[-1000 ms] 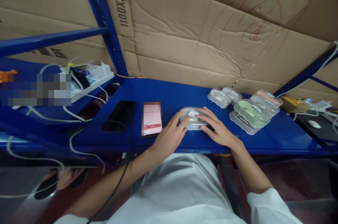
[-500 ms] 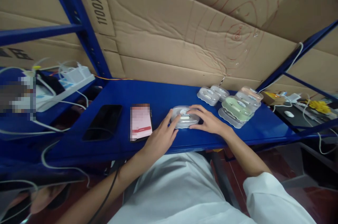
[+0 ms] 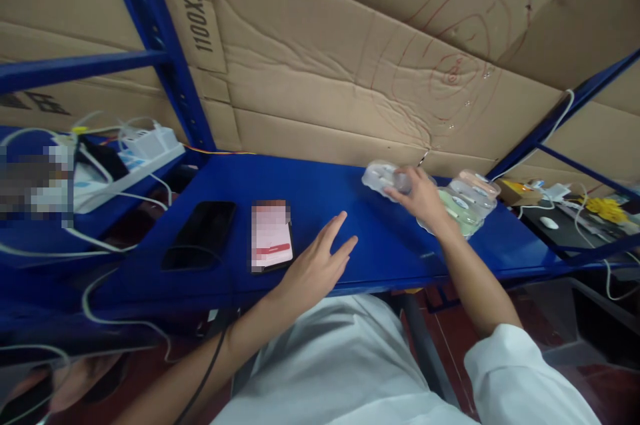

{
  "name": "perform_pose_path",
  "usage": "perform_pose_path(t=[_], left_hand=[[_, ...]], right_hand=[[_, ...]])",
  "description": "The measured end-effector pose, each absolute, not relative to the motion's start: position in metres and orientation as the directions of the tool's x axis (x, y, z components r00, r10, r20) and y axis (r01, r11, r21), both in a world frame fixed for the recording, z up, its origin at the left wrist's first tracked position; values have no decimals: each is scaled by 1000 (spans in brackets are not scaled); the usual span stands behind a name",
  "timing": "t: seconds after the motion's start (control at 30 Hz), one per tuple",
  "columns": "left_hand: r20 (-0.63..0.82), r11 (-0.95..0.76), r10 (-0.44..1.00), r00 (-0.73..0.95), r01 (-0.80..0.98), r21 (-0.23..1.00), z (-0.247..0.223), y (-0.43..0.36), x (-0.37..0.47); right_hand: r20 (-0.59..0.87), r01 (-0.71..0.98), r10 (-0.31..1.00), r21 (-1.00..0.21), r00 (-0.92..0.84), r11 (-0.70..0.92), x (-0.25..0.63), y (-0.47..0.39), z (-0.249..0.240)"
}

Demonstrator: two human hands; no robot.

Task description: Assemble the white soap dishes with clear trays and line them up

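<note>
My right hand [image 3: 424, 197] reaches to the back right of the blue shelf, its thumb and fingers closed on a clear plastic case [image 3: 381, 178] with a scalloped edge. The fingers hide part of this case, and I cannot tell whether it rests on another one. Beyond the wrist sits a group of similar cases, with a green case [image 3: 456, 210] in front and a peach case [image 3: 477, 183] behind. Over the front of the shelf my left hand [image 3: 320, 265] is open, fingers apart and holding nothing, to the right of a lit phone [image 3: 271, 238].
A dark phone [image 3: 200, 235] lies left of the lit one. Farther left are a white power strip [image 3: 130, 175] and loose cables. Cardboard [image 3: 310, 78] forms the back wall, with blue posts [image 3: 165, 65] at the sides. At right, a white mouse [image 3: 549, 223] lies on a dark surface.
The clear case that lay between both hands has left that spot. My right hand has moved back and right to the other cases; my left hand has let go and stays near the front.
</note>
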State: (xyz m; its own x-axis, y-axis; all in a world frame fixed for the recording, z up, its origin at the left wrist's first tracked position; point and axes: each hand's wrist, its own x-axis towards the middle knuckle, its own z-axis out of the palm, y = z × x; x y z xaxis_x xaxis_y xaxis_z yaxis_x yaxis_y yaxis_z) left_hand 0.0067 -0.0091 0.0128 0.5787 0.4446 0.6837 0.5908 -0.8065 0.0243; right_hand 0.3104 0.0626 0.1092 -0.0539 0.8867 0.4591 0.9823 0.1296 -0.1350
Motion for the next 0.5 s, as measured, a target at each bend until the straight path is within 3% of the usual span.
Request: perform_pose_path(t=[0.2, 0.37, 0.5], left_hand=[[683, -810, 442, 581, 586, 26, 11, -8, 7], [677, -816, 448, 584, 577, 42, 10, -7, 7], [670, -825, 442, 597, 563, 42, 10, -6, 7]], right_hand=[[351, 971, 907, -31, 234, -238, 367, 105, 153], [177, 955, 944, 50, 279, -292, 390, 134, 146], [98, 966, 966, 73, 239, -246, 402, 151, 140]])
